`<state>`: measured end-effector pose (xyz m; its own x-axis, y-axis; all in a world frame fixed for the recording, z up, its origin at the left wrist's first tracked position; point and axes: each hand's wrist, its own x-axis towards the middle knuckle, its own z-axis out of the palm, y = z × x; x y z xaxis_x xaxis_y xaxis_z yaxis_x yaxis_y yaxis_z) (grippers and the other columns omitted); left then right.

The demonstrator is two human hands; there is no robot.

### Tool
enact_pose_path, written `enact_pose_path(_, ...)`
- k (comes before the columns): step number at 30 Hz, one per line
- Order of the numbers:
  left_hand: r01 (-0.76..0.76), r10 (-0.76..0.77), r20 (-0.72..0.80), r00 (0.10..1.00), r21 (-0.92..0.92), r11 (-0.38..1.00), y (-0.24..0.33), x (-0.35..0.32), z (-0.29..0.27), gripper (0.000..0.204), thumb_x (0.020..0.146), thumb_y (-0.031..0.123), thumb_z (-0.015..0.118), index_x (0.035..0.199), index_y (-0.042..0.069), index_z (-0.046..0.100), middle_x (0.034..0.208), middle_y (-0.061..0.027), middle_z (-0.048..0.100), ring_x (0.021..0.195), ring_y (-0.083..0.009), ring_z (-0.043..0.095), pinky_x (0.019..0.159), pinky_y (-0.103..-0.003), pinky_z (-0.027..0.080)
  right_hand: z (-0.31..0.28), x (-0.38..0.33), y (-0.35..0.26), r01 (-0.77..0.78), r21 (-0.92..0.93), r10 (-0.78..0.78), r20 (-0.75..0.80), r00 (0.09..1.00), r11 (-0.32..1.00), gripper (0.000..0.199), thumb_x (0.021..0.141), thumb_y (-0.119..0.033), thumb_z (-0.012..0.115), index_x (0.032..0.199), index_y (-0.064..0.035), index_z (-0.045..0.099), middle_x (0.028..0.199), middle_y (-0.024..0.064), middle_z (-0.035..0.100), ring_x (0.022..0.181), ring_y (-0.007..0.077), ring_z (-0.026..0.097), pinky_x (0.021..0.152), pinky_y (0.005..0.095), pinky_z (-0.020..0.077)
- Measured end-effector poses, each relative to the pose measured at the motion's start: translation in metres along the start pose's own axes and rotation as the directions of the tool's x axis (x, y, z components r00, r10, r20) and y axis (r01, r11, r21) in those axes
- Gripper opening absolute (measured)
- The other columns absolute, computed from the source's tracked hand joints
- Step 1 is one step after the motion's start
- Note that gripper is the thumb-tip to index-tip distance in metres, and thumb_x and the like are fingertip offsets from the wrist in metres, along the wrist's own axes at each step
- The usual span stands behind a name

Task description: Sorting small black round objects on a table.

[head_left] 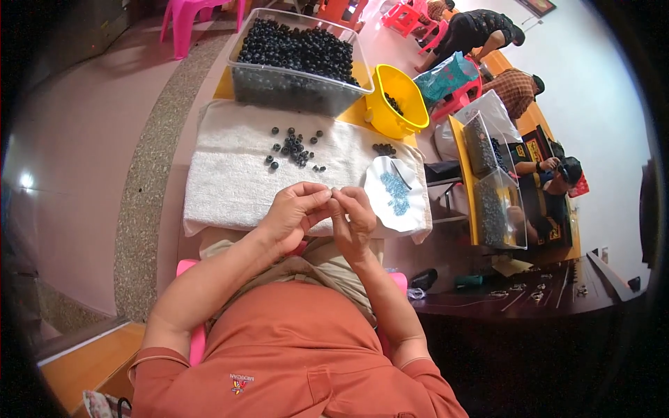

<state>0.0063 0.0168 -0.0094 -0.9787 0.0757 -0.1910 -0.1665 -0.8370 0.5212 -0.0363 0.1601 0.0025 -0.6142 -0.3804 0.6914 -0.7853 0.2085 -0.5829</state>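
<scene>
My left hand point(294, 212) and my right hand point(354, 217) meet fingertip to fingertip over the near edge of a white towel point(230, 174). Both pinch something very small between thumb and fingers; it is too tiny to make out. Several loose dark beads point(294, 148) lie scattered on the towel beyond my hands. A white scalloped dish point(390, 198) with small blue pieces sits just right of my right hand. A few more dark beads point(384, 148) lie near the dish's far side.
A clear plastic bin point(296, 90) full of dark beads stands at the towel's far edge, a yellow bowl point(408, 111) beside it. Other people work at a yellow table with more bead bins point(498, 209) on the right. Pink stools stand behind.
</scene>
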Motion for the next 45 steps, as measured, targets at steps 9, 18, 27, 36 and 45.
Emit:
enact_pose_path(9, -0.068, 0.066, -0.092, 0.994, -0.018, 0.998, 0.009, 0.006, -0.006, 0.009, 0.091, 0.008, 0.064, 0.099, 0.005, 0.062, 0.094, -0.0049, 0.065, 0.084, -0.0143, 0.063, 0.081, -0.029, 0.055, -0.001, 0.026, 0.032, -0.176, 0.139, 0.162, 0.104, 0.981, 0.975, 0.015, 0.084, 0.001, 0.068, 0.099, -0.0004, 0.067, 0.088, 0.0126, 0.062, 0.071, 0.0189, 0.059, 0.061, 0.0268, 0.0471)
enact_pose_path(18, -0.179, 0.166, -0.166, 0.972, -0.069, 0.981, 0.033, 0.009, -0.011, 0.010, 0.088, 0.006, 0.068, 0.097, 0.006, 0.063, 0.088, -0.0035, 0.066, 0.079, -0.0111, 0.063, 0.074, -0.025, 0.057, 0.016, 0.064, 0.054, 0.186, -0.430, 0.054, 0.487, 0.872, 0.883, 0.013, 0.078, -0.011, 0.068, 0.090, -0.0077, 0.070, 0.093, 0.0063, 0.067, 0.090, 0.0295, 0.059, 0.080, 0.0388, 0.0487)
enact_pose_path(27, -0.180, 0.169, -0.173, 0.970, -0.049, 0.982, 0.036, 0.009, -0.012, 0.010, 0.089, 0.007, 0.066, 0.098, 0.005, 0.063, 0.090, -0.0040, 0.066, 0.080, -0.0122, 0.063, 0.075, -0.026, 0.057, 0.023, 0.080, 0.046, 0.270, -0.469, 0.111, 0.638, 0.762, 0.841, 0.011, 0.079, -0.012, 0.065, 0.087, -0.0061, 0.069, 0.091, 0.0095, 0.066, 0.092, 0.0304, 0.059, 0.080, 0.0400, 0.0486)
enact_pose_path(36, -0.164, 0.159, -0.173, 0.972, -0.015, 0.986, 0.034, 0.009, -0.014, 0.009, 0.089, 0.008, 0.067, 0.097, 0.006, 0.063, 0.092, -0.0052, 0.067, 0.079, -0.0121, 0.063, 0.076, -0.026, 0.056, 0.010, 0.068, 0.060, -0.003, -0.064, 0.028, 0.398, 0.917, 0.998, 0.016, 0.085, 0.004, 0.062, 0.099, -0.0011, 0.068, 0.091, 0.0125, 0.065, 0.083, 0.0255, 0.064, 0.074, 0.0325, 0.0502)
enact_pose_path(45, -0.134, 0.131, -0.169, 0.977, -0.001, 0.991, 0.027, 0.010, -0.012, 0.009, 0.089, 0.008, 0.067, 0.096, 0.007, 0.063, 0.091, -0.0048, 0.067, 0.079, -0.0117, 0.064, 0.073, -0.026, 0.057, -0.002, 0.051, 0.058, -0.616, 0.447, 0.396, 0.493, 0.775, 0.649, 0.021, 0.092, -0.007, 0.063, 0.110, 0.0044, 0.064, 0.094, 0.0072, 0.066, 0.083, 0.0145, 0.064, 0.080, 0.0304, 0.0561)
